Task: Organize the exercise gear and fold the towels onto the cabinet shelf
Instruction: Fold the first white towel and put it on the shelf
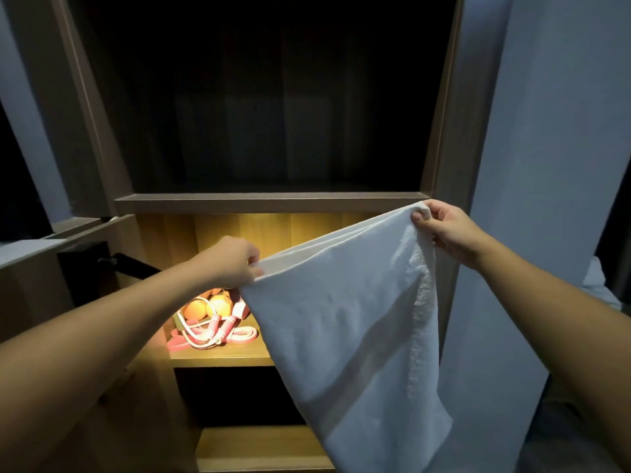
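A white towel [345, 322] hangs in the air in front of the cabinet, stretched between both hands along its top edge. My left hand [228, 264] pinches the lower left corner. My right hand [444, 230] pinches the higher right corner, close to the edge of the dark shelf [266, 201]. Behind the towel, on the lit wooden shelf [222, 356], lie a pink and white jump rope [218, 332] and two orange balls [208, 307]. The towel hides the right part of that shelf.
The cabinet's upper compartment [266, 97] is dark and deep. An open cabinet door [68, 261] with a black hinge stands at the left. A lower wooden shelf [259, 445] shows below. A pale wall [546, 165] rises at the right.
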Action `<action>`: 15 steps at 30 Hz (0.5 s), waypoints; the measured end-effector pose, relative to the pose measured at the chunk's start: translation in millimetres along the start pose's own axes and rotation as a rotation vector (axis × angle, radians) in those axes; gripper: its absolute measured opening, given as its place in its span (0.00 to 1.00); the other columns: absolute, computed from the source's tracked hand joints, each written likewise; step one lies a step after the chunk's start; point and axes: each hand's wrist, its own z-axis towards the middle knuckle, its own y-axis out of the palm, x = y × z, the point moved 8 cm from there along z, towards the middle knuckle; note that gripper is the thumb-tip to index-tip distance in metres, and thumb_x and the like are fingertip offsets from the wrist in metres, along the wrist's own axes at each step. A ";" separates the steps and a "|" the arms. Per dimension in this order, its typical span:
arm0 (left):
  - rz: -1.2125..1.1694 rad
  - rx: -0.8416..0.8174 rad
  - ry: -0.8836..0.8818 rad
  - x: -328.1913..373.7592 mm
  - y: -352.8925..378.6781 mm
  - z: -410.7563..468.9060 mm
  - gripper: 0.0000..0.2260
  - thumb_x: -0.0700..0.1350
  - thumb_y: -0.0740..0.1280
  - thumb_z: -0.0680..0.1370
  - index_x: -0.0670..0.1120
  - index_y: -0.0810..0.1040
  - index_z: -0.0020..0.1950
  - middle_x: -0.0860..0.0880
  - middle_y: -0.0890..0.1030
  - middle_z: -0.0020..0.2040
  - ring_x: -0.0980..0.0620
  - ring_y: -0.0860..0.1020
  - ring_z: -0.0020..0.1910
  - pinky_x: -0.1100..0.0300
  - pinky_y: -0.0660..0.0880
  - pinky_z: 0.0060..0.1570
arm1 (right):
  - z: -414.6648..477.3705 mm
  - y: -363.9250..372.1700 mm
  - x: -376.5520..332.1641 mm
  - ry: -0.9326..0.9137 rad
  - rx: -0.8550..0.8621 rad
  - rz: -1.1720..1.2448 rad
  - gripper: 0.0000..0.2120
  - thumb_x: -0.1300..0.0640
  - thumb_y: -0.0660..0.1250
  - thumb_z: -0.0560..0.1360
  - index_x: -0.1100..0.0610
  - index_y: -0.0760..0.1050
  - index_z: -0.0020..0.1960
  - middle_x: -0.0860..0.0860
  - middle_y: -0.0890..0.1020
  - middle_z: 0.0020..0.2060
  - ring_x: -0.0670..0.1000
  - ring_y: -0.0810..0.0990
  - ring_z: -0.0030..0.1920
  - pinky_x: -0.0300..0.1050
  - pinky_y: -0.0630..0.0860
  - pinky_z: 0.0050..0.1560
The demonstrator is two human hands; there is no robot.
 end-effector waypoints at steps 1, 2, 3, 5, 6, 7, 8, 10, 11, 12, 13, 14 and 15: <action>-0.018 0.066 -0.002 -2.2 -8.1 1.6 0.08 0.47 0.68 0.79 0.46 0.77 0.41 0.45 0.80 0.39 0.51 0.82 0.29 0.67 0.76 0.27 | -2.4 -2.0 1.6 0.015 -0.008 -0.012 0.16 0.47 0.70 0.71 0.54 0.78 0.55 0.49 0.82 0.45 0.44 0.82 0.43 0.37 0.78 0.40; -0.037 0.124 -0.006 -4.6 -15.4 2.7 0.08 0.48 0.68 0.79 0.46 0.77 0.41 0.45 0.80 0.38 0.52 0.82 0.28 0.67 0.76 0.27 | -4.4 -3.8 3.3 0.024 -0.013 -0.024 0.14 0.49 0.70 0.73 0.55 0.78 0.55 0.49 0.82 0.45 0.44 0.82 0.43 0.36 0.78 0.39; -0.059 0.165 -0.018 -7.0 -21.8 3.3 0.08 0.48 0.68 0.79 0.46 0.76 0.41 0.45 0.80 0.38 0.52 0.82 0.27 0.66 0.77 0.27 | -6.3 -4.9 5.2 0.030 -0.016 -0.033 0.12 0.51 0.70 0.74 0.55 0.78 0.55 0.49 0.82 0.44 0.44 0.81 0.42 0.35 0.77 0.37; -0.114 0.206 -0.064 -11.8 -30.7 4.2 0.08 0.48 0.68 0.78 0.46 0.76 0.42 0.45 0.80 0.38 0.52 0.82 0.27 0.65 0.77 0.27 | -10.2 -3.5 7.8 0.038 -0.030 -0.046 0.07 0.55 0.69 0.76 0.56 0.78 0.53 0.49 0.81 0.41 0.42 0.80 0.39 0.33 0.75 0.35; -0.139 0.209 -0.090 -14.4 -33.6 4.3 0.08 0.48 0.68 0.78 0.46 0.76 0.42 0.45 0.80 0.39 0.51 0.82 0.27 0.64 0.78 0.26 | -11.6 -1.2 8.4 0.043 -0.039 -0.052 0.07 0.56 0.69 0.76 0.56 0.78 0.53 0.49 0.81 0.41 0.41 0.81 0.38 0.33 0.76 0.35; -0.160 0.204 -0.111 -16.7 -35.8 3.4 0.08 0.48 0.69 0.78 0.46 0.76 0.43 0.45 0.80 0.39 0.51 0.82 0.28 0.64 0.78 0.26 | -13.1 1.5 8.7 0.046 -0.048 -0.059 0.08 0.55 0.70 0.75 0.55 0.78 0.52 0.49 0.82 0.42 0.42 0.82 0.39 0.34 0.76 0.36; -0.173 0.197 -0.123 -18.3 -37.7 1.3 0.08 0.48 0.68 0.78 0.46 0.76 0.43 0.44 0.80 0.40 0.51 0.82 0.28 0.64 0.78 0.26 | -14.5 4.4 8.9 0.046 -0.052 -0.066 0.08 0.54 0.70 0.74 0.55 0.77 0.52 0.49 0.82 0.43 0.42 0.82 0.41 0.34 0.77 0.37; -0.157 0.191 -0.083 -19.1 -42.9 -5.2 0.07 0.48 0.68 0.79 0.47 0.75 0.45 0.45 0.80 0.41 0.51 0.82 0.29 0.64 0.79 0.27 | -16.2 7.1 9.4 0.044 -0.045 -0.086 0.09 0.53 0.70 0.73 0.54 0.77 0.52 0.51 0.82 0.47 0.47 0.82 0.46 0.37 0.78 0.41; -0.147 0.188 -0.027 -17.9 -45.6 -10.5 0.06 0.48 0.67 0.79 0.48 0.74 0.46 0.46 0.81 0.41 0.52 0.82 0.29 0.62 0.80 0.29 | -16.4 6.9 9.7 0.044 -0.033 -0.096 0.09 0.53 0.70 0.74 0.53 0.77 0.53 0.52 0.81 0.48 0.49 0.82 0.49 0.39 0.78 0.43; -0.155 0.179 0.049 -15.6 -47.7 -17.3 0.05 0.49 0.67 0.79 0.50 0.73 0.47 0.47 0.81 0.41 0.52 0.82 0.29 0.61 0.81 0.30 | -16.0 6.2 10.0 0.047 -0.021 -0.103 0.08 0.53 0.70 0.74 0.53 0.77 0.53 0.53 0.81 0.49 0.50 0.82 0.50 0.40 0.79 0.45; -0.180 0.156 0.136 -11.9 -49.8 -25.8 0.05 0.51 0.67 0.79 0.53 0.71 0.48 0.49 0.81 0.40 0.52 0.82 0.31 0.60 0.81 0.31 | -15.5 5.4 9.9 0.051 -0.010 -0.106 0.08 0.54 0.69 0.75 0.53 0.77 0.53 0.53 0.81 0.50 0.51 0.82 0.51 0.41 0.79 0.45; -0.209 0.109 0.213 -7.0 -50.2 -35.3 0.07 0.54 0.67 0.77 0.55 0.70 0.49 0.51 0.82 0.41 0.53 0.82 0.32 0.60 0.81 0.33 | -14.9 4.9 9.3 0.058 -0.003 -0.109 0.07 0.55 0.69 0.75 0.53 0.77 0.53 0.53 0.81 0.50 0.52 0.81 0.52 0.41 0.79 0.45; -0.197 0.048 0.268 -2.2 -48.7 -43.8 0.10 0.58 0.67 0.75 0.57 0.69 0.50 0.53 0.81 0.41 0.55 0.82 0.34 0.62 0.81 0.34 | -14.5 4.9 8.2 0.065 0.001 -0.119 0.06 0.55 0.69 0.76 0.53 0.77 0.53 0.53 0.81 0.50 0.52 0.81 0.52 0.40 0.80 0.44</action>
